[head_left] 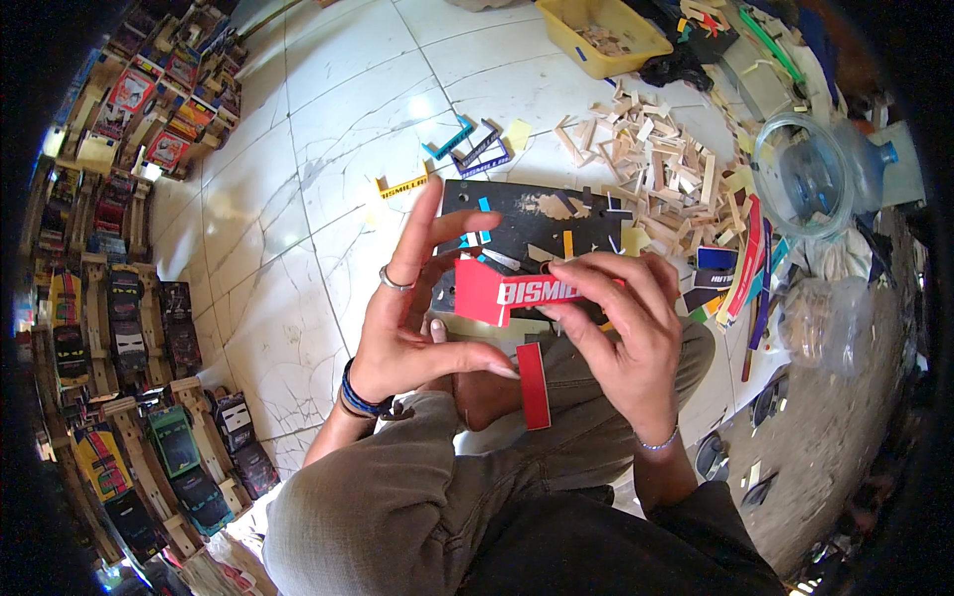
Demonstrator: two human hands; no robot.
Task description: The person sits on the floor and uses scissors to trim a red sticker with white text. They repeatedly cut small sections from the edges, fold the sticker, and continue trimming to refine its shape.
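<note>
My right hand (636, 323) pinches a red strip (542, 291) with white lettering between thumb and fingers. A plain red flap (480, 293) stands at the strip's left end, near the curled fingers of my left hand (397, 318). That left hand is spread, index finger raised and thumb stretched to the right. By its thumb tip is a small red piece (535, 387) with pale edges, over my trouser leg; whether they touch I cannot tell. Under the hands lies a dark board (507, 211) bearing coloured scraps and sawdust.
Yellow (404, 185), teal (449, 139) and purple (484, 157) lettered brackets lie beyond the board. A heap of wooden sticks (676, 179) spreads at right, near coloured strips (740, 263) and a clear water bottle (810, 174). A yellow tub (606, 45) stands behind; racks (119, 338) line the left.
</note>
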